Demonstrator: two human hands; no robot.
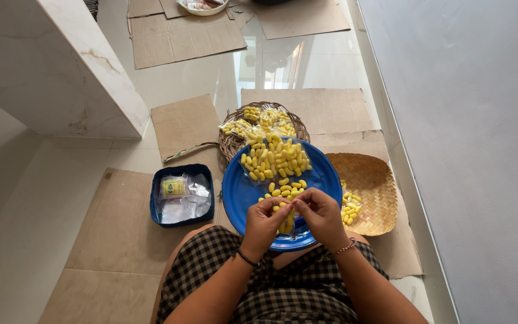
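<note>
Both hands pinched on a small clear bag of yellow pieces, over the blue plate on the lap.

Left to right: blue box (pixel 182 195) of empty clear bags on cardboard; left hand (pixel 263 222) fingers gripping small clear bag (pixel 287 221), right hand (pixel 321 214) gripping its other side. Blue plate (pixel 238 192) carries a filled bag (pixel 275 159) and loose yellow pieces (pixel 287 189). Wicker basket (pixel 232 143) of filled bags behind it. Flat woven tray (pixel 370 180) right, touching the plate rim.

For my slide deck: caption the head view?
Both hands hold a clear bag of yellow pieces over a blue plate.
</note>
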